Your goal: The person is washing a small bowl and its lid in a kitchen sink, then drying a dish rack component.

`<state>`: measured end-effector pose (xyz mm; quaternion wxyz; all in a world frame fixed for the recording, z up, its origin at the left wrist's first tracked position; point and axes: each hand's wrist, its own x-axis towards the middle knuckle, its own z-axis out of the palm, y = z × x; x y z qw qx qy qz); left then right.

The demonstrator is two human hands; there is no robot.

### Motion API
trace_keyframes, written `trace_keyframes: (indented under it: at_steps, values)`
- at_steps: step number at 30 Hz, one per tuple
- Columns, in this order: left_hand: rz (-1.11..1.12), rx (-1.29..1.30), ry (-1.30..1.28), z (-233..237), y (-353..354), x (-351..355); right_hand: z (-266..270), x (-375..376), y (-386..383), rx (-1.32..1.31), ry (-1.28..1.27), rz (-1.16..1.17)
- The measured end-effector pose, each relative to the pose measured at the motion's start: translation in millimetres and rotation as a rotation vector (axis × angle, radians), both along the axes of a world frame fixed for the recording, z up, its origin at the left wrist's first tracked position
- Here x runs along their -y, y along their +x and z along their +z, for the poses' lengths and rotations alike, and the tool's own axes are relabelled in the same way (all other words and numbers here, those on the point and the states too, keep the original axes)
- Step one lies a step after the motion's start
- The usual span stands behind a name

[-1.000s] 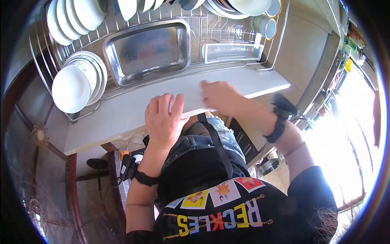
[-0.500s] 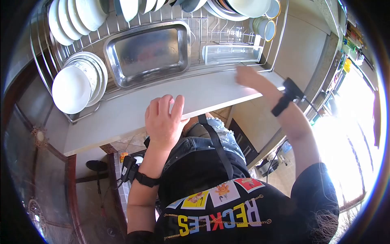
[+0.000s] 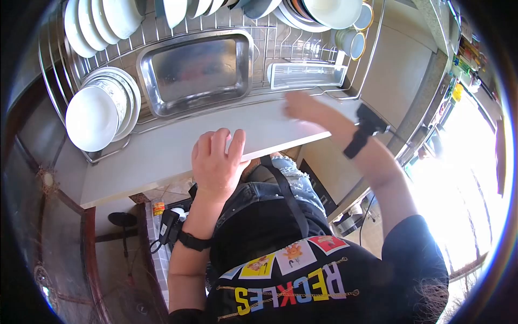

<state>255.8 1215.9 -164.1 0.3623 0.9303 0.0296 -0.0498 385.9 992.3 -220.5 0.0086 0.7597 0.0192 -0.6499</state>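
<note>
My left hand [image 3: 217, 164] rests at the front edge of a white shelf [image 3: 145, 162]. Its fingers are stretched out and slightly apart on the top surface, and no object shows in it. Over the same shelf, my right hand [image 3: 302, 107] is closed like a fist, knuckles close to the surface and blurred by motion. Whatever may be inside its fingers is hidden. Just behind the right hand stands a clear plastic tray [image 3: 308, 75] in the wire rack. A rectangular metal pan [image 3: 197, 70] leans in the rack behind my left hand.
The wire dish rack [image 3: 264, 40] lines the back of the shelf. White plates [image 3: 91, 120] stand at its left end, bowls [image 3: 100, 24] above them, and cups [image 3: 353, 44] at the right. A frying pan [image 3: 122, 219] hangs lower left. A bright window [image 3: 458, 178] lies at right.
My right hand has slid left along the shelf, away from the rack's right end, still closed. My left hand stays at the same spot on the edge.
</note>
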Motion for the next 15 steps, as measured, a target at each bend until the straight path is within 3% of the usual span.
trace_keyframes:
  at_steps: [2,5,7,9,12,13,15]
  values:
    - [0.002,-0.005,0.005,-0.2,0.3,-0.4,2.8,-59.9,-18.5,0.01,0.263,0.282]
    - [0.005,-0.012,0.006,0.1,-0.1,-1.4,17.6,-52.2,-23.6,0.05,0.412,0.299]
    - [0.008,0.02,0.009,-1.3,0.8,-0.5,12.2,3.5,-3.9,-0.022,0.053,0.041]
    - [0.001,0.015,-0.003,-1.0,0.1,0.3,6.8,54.1,29.2,-0.091,-0.224,0.203]
    - [-0.003,0.012,-0.006,-2.0,3.0,1.1,-0.8,51.0,16.3,0.027,-0.103,0.386]
    - [-0.007,0.008,-0.004,-1.2,2.8,1.6,-4.6,28.3,2.1,0.042,-0.087,0.109]
    - [-0.017,0.001,-0.006,0.8,4.3,0.8,5.9,-43.3,-9.5,0.001,0.097,0.239]
